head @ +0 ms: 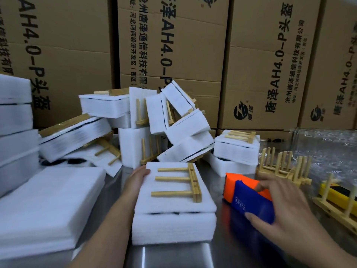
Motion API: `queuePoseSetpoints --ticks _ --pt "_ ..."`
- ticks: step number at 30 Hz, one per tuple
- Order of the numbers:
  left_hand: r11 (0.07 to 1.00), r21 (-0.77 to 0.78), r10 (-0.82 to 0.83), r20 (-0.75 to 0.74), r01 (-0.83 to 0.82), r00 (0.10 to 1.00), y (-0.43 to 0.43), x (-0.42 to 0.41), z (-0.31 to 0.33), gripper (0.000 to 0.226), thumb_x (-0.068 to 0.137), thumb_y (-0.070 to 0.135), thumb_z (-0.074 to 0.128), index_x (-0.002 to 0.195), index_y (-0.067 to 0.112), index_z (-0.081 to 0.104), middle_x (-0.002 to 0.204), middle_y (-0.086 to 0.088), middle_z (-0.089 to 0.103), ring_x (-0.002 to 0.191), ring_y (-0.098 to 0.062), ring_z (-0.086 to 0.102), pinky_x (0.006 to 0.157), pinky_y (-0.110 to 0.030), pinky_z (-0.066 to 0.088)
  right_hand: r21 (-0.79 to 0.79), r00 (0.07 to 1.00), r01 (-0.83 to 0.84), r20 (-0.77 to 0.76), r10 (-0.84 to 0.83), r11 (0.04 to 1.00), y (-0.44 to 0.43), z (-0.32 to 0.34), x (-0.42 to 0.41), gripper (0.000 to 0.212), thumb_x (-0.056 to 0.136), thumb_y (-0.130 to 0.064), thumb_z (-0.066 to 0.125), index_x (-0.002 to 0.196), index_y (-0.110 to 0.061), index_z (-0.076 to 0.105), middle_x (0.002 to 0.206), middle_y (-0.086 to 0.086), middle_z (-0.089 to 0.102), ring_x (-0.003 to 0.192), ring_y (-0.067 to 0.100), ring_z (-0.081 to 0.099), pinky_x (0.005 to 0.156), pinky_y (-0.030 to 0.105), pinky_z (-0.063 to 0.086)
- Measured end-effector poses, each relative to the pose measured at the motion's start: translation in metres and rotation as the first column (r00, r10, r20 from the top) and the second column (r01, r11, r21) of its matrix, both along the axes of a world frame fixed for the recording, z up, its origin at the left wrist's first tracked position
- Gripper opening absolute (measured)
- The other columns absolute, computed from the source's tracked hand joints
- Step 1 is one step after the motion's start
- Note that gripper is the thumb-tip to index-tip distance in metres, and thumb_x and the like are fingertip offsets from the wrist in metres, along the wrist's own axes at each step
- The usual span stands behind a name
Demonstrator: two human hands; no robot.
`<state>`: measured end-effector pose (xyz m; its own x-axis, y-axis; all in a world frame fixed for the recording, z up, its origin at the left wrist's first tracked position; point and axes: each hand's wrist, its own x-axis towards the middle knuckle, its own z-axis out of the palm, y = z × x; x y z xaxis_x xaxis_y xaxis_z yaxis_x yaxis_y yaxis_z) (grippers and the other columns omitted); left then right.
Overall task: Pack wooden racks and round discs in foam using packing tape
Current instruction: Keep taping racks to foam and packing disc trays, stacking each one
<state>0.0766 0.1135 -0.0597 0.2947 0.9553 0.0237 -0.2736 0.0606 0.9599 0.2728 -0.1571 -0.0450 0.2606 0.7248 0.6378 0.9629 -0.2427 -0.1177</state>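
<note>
A stack of white foam pads [173, 219] lies on the steel table in front of me, with dark discs showing in the gap between the layers. A wooden rack [178, 180] with three pegs lies flat on top of it. My left hand [138, 176] grips the far left corner of the foam stack. My right hand [282, 206] holds the blue and orange tape dispenser [249, 198] just right of the stack, thumb on its near end and fingers over its top.
Several finished foam bundles [146, 122] with racks are piled behind. Loose foam sheets [48, 206] lie at left beside tall foam stacks [15, 120]. Bare wooden racks [284, 169] stand at right on bubble wrap. Cardboard boxes [173, 45] form the back wall.
</note>
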Motion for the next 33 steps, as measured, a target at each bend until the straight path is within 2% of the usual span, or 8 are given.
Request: queuePoseSetpoints --ticks 5,9,12,16,19,23,25,33 --pt "1.000 -0.010 -0.013 0.001 0.013 1.000 0.001 0.001 0.000 0.023 0.093 0.010 0.051 0.114 0.018 0.054 0.079 0.005 0.057 0.071 -0.011 0.054 0.056 -0.023 0.039 -0.343 0.973 0.193 -0.051 -0.223 0.919 -0.018 -0.005 0.031 0.094 0.078 -0.068 0.054 0.135 -0.049 -0.019 0.145 -0.020 0.030 0.140 0.005 0.022 0.113 0.029 -0.010" --pt "1.000 -0.027 -0.002 0.017 0.002 1.000 -0.001 0.001 -0.001 0.024 0.092 0.010 0.052 0.115 0.016 0.055 0.082 0.004 0.057 0.072 -0.012 0.055 0.057 -0.024 0.040 -0.077 0.932 -0.131 -0.350 0.096 0.988 -0.021 -0.001 0.027 0.070 0.080 -0.019 0.073 0.120 -0.059 0.033 0.114 -0.038 0.040 0.127 -0.010 0.033 0.115 0.030 0.009" --pt "0.999 -0.044 -0.011 0.020 0.012 1.000 -0.004 0.002 0.000 0.028 0.092 0.009 0.052 0.120 0.008 0.055 0.093 -0.003 0.061 0.075 -0.015 0.056 0.057 -0.025 0.041 0.104 0.865 -0.188 -0.453 0.215 0.977 -0.010 0.011 0.026 0.041 0.080 0.003 0.068 0.094 -0.035 0.069 0.104 -0.015 0.059 0.107 -0.001 0.048 0.107 0.039 0.029" --pt "0.998 -0.052 -0.031 0.016 0.031 0.999 -0.007 0.008 0.002 0.036 0.093 0.007 0.047 0.129 0.003 0.052 0.121 -0.017 0.058 0.089 -0.024 0.056 0.061 -0.026 0.043 0.407 0.715 -0.179 -0.572 0.403 0.896 0.010 0.051 0.019 0.029 0.079 0.013 0.062 0.076 -0.016 0.068 0.091 -0.003 0.062 0.082 -0.004 0.055 0.081 0.024 0.042" --pt "0.998 -0.057 -0.027 0.002 0.027 1.000 -0.010 0.013 0.003 0.036 0.093 0.004 0.046 0.129 0.001 0.051 0.109 -0.013 0.061 0.076 -0.017 0.056 0.053 -0.019 0.046 0.602 0.474 -0.187 -0.637 0.608 0.776 0.027 0.080 0.018 0.026 0.073 0.006 0.061 0.074 -0.019 0.069 0.082 -0.004 0.066 0.074 0.005 0.060 0.062 0.015 0.050" --pt "0.999 -0.053 -0.006 -0.014 0.005 1.000 -0.011 0.016 0.005 0.034 0.093 0.004 0.047 0.126 0.003 0.053 0.094 -0.004 0.056 0.070 -0.010 0.051 0.037 -0.008 0.039 0.732 -0.169 -0.237 -0.678 0.715 0.639 0.053 0.097 0.015 0.025 0.068 -0.007 0.053 0.068 -0.022 0.073 0.081 0.002 0.071 0.068 0.016 0.068 0.062 0.027 0.057" --pt "0.998 -0.055 -0.009 -0.030 0.007 1.000 -0.009 0.016 0.004 0.034 0.093 0.006 0.047 0.127 0.004 0.053 0.107 -0.007 0.058 0.075 -0.014 0.053 0.043 -0.010 0.042 0.724 -0.348 -0.243 -0.686 0.639 0.645 0.068 0.092 0.010 0.022 0.069 -0.008 0.052 0.073 -0.017 0.071 0.079 0.006 0.070 0.065 0.019 0.068 0.063 0.031 0.059" --pt "1.000 -0.029 -0.005 -0.198 -0.001 0.980 -0.011 0.013 0.011 0.032 0.091 0.010 0.049 0.122 0.005 0.057 0.092 -0.006 0.061 0.071 -0.012 0.053 0.051 -0.020 0.038 0.637 -0.437 -0.227 -0.743 0.507 0.737 0.090 0.086 0.010 0.020 0.068 -0.011 0.056 0.087 -0.014 0.061 0.077 0.006 0.064 0.061 0.020 0.064 0.058 0.031 0.057"
